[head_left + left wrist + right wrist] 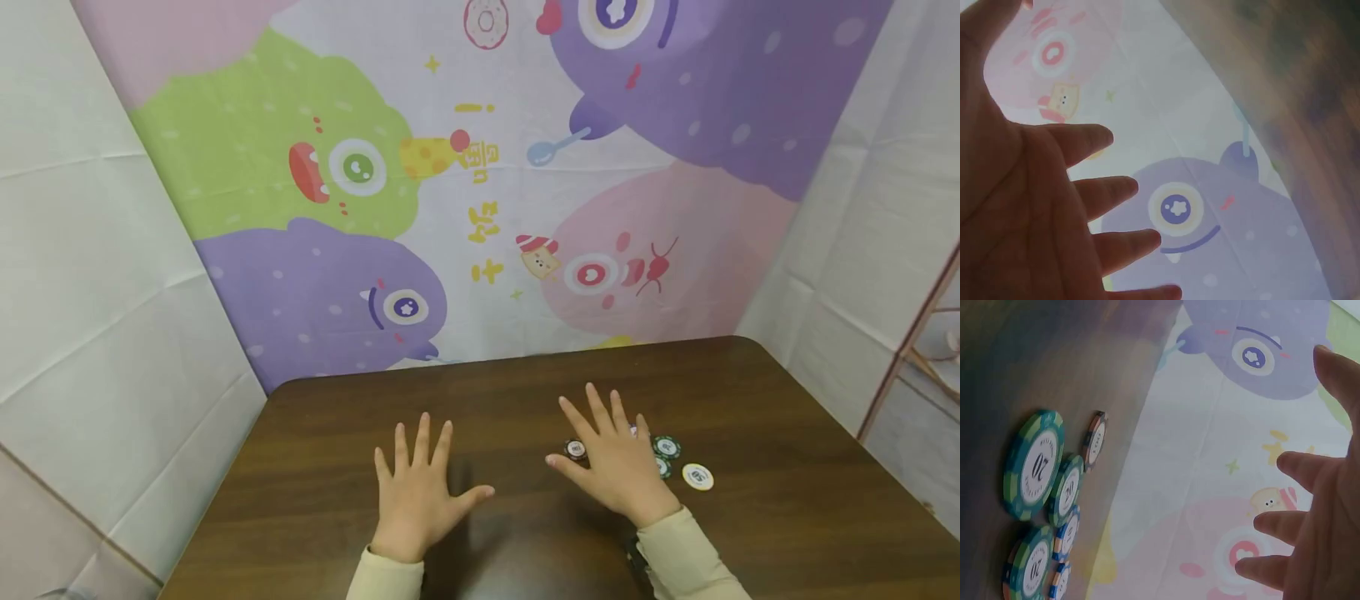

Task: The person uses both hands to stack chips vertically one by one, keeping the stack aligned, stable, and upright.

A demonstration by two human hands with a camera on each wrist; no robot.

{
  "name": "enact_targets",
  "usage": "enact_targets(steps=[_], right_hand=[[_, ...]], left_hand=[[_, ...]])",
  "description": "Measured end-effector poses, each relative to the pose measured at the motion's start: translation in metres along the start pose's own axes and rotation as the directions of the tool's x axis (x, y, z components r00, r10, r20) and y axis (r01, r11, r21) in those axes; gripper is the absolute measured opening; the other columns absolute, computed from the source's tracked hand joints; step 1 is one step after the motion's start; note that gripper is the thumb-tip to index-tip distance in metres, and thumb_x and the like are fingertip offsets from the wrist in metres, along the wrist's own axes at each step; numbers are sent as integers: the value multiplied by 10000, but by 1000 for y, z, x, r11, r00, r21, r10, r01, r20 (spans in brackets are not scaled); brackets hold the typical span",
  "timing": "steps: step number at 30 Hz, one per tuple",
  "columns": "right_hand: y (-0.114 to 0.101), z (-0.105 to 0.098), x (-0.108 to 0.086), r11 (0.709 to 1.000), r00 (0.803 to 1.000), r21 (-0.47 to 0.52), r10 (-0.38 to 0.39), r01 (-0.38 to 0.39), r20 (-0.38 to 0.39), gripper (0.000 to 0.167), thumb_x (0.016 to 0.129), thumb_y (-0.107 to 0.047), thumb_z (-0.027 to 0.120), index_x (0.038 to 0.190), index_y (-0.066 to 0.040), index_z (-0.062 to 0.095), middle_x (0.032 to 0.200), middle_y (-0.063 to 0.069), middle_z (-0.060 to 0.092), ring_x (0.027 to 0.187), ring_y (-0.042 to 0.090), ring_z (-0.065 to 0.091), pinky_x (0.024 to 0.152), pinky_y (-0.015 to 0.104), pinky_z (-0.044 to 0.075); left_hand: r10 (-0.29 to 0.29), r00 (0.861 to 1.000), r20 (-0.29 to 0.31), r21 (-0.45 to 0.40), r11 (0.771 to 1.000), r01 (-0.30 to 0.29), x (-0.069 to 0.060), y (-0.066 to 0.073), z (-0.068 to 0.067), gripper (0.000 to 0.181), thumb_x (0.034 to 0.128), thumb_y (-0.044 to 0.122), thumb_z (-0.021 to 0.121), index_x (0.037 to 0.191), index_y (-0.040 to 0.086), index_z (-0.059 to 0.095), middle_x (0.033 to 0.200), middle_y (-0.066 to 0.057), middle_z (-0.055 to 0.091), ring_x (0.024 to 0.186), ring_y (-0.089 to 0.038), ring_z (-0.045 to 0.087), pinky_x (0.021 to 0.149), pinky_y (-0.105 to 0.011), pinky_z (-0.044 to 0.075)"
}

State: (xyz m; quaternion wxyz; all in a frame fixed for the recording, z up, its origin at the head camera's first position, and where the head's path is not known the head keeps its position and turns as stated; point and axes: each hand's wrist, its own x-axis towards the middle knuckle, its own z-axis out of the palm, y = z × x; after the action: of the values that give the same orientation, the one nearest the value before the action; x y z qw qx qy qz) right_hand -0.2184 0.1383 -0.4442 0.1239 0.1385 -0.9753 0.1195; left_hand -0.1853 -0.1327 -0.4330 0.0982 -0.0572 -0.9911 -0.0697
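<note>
My left hand [416,496] hovers over the left half of the table with its fingers spread and nothing held; the left wrist view shows its bare palm [1019,212]. My right hand [618,467], also spread, is raised above several poker chips, hiding part of them in the head view. A dark chip [576,450] lies by its thumb side. To its right are a green chip [667,447] and a white chip with a yellow edge [697,477]. In the right wrist view, green "20" chips [1035,465] and blue chips [1067,533] lie close together, apart from the fingers [1282,528].
The dark wooden table [315,467] has rounded far corners. Behind it hangs a cloth with cartoon monsters [480,325], and pale cloth walls [112,275] stand on either side. A black item [637,557] shows under the right sleeve.
</note>
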Motion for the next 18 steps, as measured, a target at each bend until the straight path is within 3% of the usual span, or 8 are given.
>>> enact_targets(steps=[7, 12, 18], right_hand=[[12, -4, -1, 997, 998, 58, -45, 48, -39, 816, 878, -683, 526, 1526, -226, 336, 1577, 177, 312, 1406, 456, 344, 1005, 679, 365], [21, -10, -4, 993, 995, 94, -63, 70, -73, 714, 897, -538, 622, 1462, -138, 448, 1429, 202, 488, 1242, 417, 522, 912, 580, 485], [31, -11, -8, 992, 997, 102, -76, 78, -21, 555, 878, -397, 704, 1307, -62, 595, 1158, 141, 626, 975, 288, 620, 778, 450, 539]], left_hand=[[78, 993, -85, -59, 995, -83, 4, -5, -2, 861, 820, 632, 645, 1471, 112, 428, 1526, -184, 401, 1370, -474, 388, 1067, -636, 342], [134, 981, -143, -149, 977, -155, 3, -6, -3, 722, 826, 492, 727, 1375, 65, 536, 1385, -179, 555, 1247, -393, 545, 1011, -533, 447], [203, 974, -104, -249, 943, -223, 0, -4, -4, 533, 840, 419, 737, 1236, 73, 646, 1199, -102, 666, 1048, -282, 660, 852, -435, 544]])
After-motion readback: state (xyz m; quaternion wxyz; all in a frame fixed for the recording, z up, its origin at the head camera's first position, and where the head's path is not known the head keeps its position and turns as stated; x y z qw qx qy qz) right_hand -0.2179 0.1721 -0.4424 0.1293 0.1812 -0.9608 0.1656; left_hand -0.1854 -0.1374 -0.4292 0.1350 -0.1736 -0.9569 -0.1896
